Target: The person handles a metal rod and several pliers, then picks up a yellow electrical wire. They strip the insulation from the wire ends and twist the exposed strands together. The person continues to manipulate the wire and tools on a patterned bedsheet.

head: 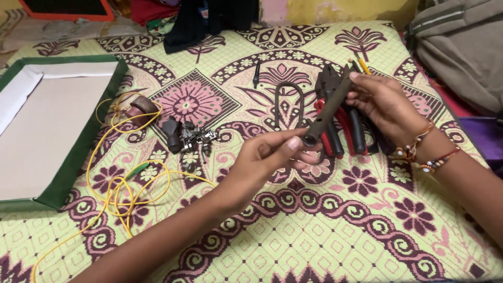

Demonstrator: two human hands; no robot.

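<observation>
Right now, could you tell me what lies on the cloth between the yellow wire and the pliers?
In the head view, a pile of small metal clips and a dark U-shaped bar lie between the yellow wire and the pliers.

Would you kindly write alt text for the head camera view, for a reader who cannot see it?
Two bare hands, left hand and right hand, hold a dark metal rod by its ends above a floral patterned cloth. Red and black pliers lie beneath it, with a yellow wire, small metal parts and a green-edged board to the left.
</observation>
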